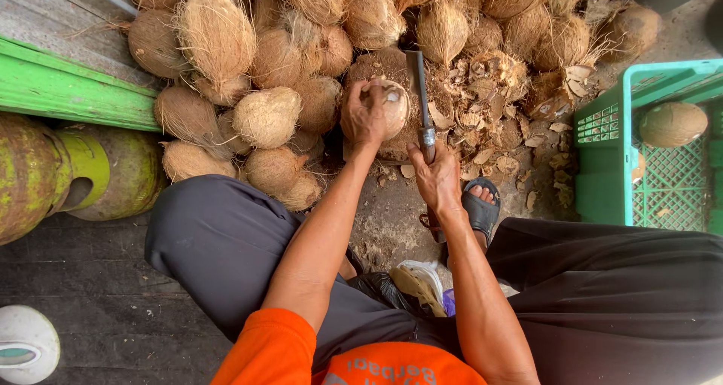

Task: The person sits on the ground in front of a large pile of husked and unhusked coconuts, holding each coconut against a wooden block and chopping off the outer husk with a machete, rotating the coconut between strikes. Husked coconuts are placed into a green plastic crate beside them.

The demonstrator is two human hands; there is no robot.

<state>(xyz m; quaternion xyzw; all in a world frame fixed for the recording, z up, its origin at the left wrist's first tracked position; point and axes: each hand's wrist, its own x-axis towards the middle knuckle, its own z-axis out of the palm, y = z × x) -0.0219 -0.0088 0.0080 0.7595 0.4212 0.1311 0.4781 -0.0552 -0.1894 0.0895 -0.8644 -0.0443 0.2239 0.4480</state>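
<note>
Left grip [364,114] clasps coconut [392,108], right grip [435,175] pinches blade [420,91] — coconut pile [263,68], green crate [648,151] flanking.

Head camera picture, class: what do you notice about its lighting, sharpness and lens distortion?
Head view: soft, even daylight, no glare, weak shadows; the left hand on the coconut and the right hand on the knife are sharp; the wide lens bends the edges, curving the green crate.
</note>
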